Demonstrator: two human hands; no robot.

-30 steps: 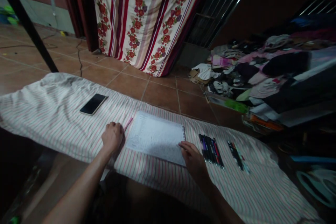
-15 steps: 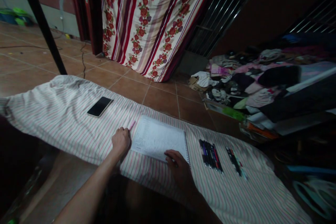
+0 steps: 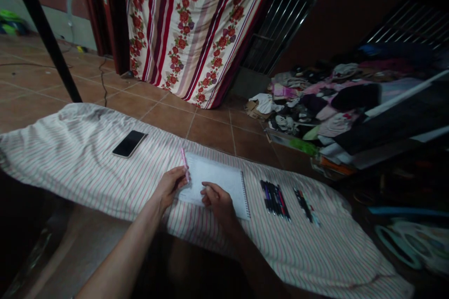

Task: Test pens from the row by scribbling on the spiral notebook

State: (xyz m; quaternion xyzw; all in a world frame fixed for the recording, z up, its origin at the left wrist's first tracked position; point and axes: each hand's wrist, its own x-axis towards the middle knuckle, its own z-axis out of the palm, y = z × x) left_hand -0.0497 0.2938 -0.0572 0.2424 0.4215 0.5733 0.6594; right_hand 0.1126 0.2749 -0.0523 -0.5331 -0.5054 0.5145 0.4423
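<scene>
just now the left hand [image 3: 170, 185] grips a pink pen [image 3: 184, 164]; beside it, the right hand [image 3: 217, 200] rests half-curled, holding nothing, on the notebook [image 3: 224, 178].

Over on the left we've got a broad open run of the striped, cloth-covered bench [image 3: 70, 159], with only the phone [image 3: 129, 144] lying flat near the far edge, well apart from our left hand [image 3: 171, 184]. The middle is crowded. Both hands meet at the notebook [image 3: 228, 177], the right hand [image 3: 217, 201] just beside the left, and the pink pen [image 3: 184, 163] juts up from the left hand along the page's left edge. Right of the notebook there's a narrow free strip, then a row of pens [image 3: 275, 194], another thin gap, and a second cluster of pens [image 3: 306, 205]. Past those it's bare bench out to the right end.
</scene>
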